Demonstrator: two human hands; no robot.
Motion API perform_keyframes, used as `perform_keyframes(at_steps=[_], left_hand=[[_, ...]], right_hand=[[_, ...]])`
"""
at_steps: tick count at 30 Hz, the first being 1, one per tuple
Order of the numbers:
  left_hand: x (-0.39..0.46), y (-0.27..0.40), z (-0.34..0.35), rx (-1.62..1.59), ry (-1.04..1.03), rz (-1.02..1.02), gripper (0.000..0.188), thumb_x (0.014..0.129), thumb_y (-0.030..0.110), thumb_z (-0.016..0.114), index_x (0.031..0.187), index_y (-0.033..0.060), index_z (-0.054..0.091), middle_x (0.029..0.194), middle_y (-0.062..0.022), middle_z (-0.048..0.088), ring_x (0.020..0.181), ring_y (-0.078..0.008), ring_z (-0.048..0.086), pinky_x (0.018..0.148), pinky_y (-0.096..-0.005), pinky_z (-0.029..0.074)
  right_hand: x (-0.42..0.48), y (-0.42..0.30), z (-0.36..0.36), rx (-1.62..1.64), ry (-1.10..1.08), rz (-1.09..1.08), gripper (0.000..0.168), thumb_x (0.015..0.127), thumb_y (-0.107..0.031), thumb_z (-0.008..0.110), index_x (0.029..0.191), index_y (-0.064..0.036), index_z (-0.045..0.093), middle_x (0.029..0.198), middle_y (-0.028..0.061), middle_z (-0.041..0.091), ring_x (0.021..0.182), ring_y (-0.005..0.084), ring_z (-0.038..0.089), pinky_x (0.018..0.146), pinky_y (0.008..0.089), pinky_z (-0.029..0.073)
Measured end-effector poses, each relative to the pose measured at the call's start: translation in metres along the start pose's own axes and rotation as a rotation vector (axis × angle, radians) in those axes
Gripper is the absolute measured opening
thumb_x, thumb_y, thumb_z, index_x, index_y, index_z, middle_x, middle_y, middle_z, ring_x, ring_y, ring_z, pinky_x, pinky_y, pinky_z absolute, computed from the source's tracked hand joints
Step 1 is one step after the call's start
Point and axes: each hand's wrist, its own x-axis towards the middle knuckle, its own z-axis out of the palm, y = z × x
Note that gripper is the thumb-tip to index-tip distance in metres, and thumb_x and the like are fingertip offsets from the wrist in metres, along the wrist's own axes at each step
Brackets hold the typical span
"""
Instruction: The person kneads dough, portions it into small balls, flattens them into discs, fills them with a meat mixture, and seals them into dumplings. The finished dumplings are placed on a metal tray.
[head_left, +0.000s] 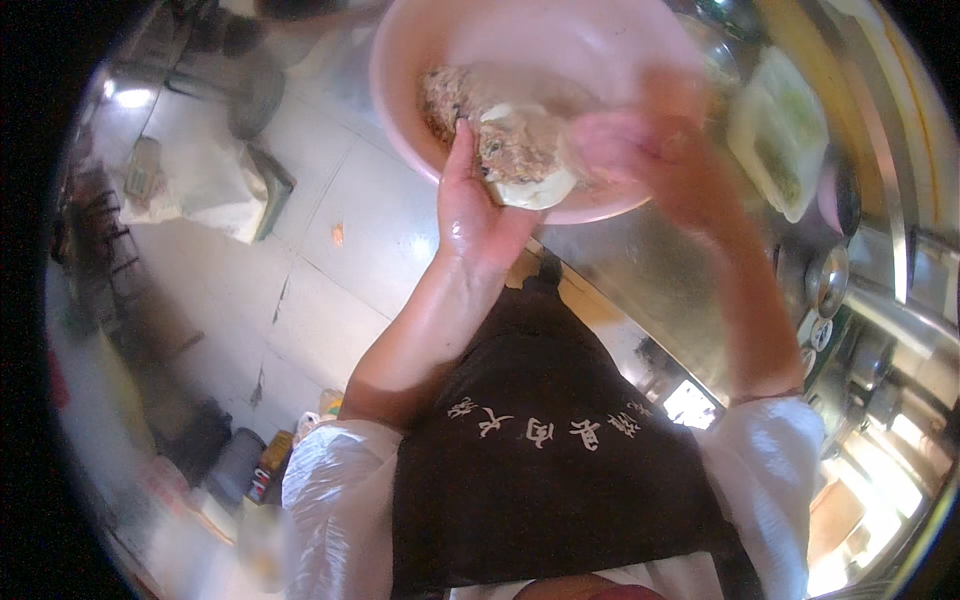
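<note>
My left hand (480, 214) holds a round of pale dough (534, 191) on its palm and fingers, at the near rim of a large pink basin (592, 45). A mound of minced filling (517, 154) with dark flecks lies on the dough. More of the same mince (448, 90) sits in the basin beyond my left thumb. My right hand (619, 142), blurred, is over the basin just right of the dough; its fingers are too smeared to tell whether they hold anything.
A metal worktop (630, 255) runs under the basin. On the right stand a translucent tray (780, 135) with greenish contents and a round metal lid or bowl (829, 281). A white bag (210, 180) stands on the tiled floor (315, 300) at the left.
</note>
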Motion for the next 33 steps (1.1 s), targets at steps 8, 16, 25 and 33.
perform_keyframes(at_steps=[8, 16, 25, 33], left_hand=[[0.026, -0.06, 0.033, 0.059, -0.111, -0.264, 0.052, 0.098, 0.049, 0.037, 0.131, 0.0089, 0.046, 0.132, -0.0102, 0.051, 0.124, -0.0291, 0.045, 0.107, -0.0498, 0.032], [0.028, -0.219, 0.028, 0.257, -0.243, -0.606, 0.062, 0.097, 0.05, 0.037, 0.136, 0.0012, 0.038, 0.139, -0.0184, 0.043, 0.128, -0.033, 0.042, 0.109, -0.0495, 0.032], [-0.022, -0.438, -0.016, 0.12, -0.356, -0.928, 0.063, 0.096, 0.055, 0.035, 0.128, 0.0027, 0.049, 0.128, -0.0148, 0.054, 0.122, -0.0306, 0.049, 0.106, -0.0462, 0.034], [-0.069, -0.552, -0.018, 0.303, -0.337, -1.01, 0.064, 0.093, 0.057, 0.042, 0.126, 0.0025, 0.05, 0.128, -0.0145, 0.055, 0.119, -0.0284, 0.052, 0.104, -0.044, 0.037]], right_hand=[[-0.057, 0.033, -0.005, -0.174, 0.904, -0.295, 0.013, 0.082, -0.003, 0.065, 0.094, -0.003, 0.068, 0.098, 0.0078, 0.066, 0.096, 0.0183, 0.062, 0.082, 0.0318, 0.05], [-0.191, 0.09, -0.077, 0.582, 1.213, -0.081, 0.018, 0.092, -0.001, 0.055, 0.108, 0.004, 0.062, 0.106, 0.0106, 0.064, 0.103, 0.0172, 0.06, 0.091, 0.0277, 0.047], [-0.368, 0.153, -0.149, -0.174, 1.153, -0.01, 0.01, 0.076, 0.001, 0.068, 0.084, -0.006, 0.068, 0.102, 0.0076, 0.067, 0.089, 0.0254, 0.066, 0.08, 0.0329, 0.051], [-0.516, 0.223, -0.207, 0.738, 1.346, 0.202, 0.046, 0.091, -0.044, 0.058, 0.119, -0.007, 0.059, 0.131, 0.0141, 0.05, 0.114, 0.028, 0.05, 0.096, 0.0408, 0.043]])
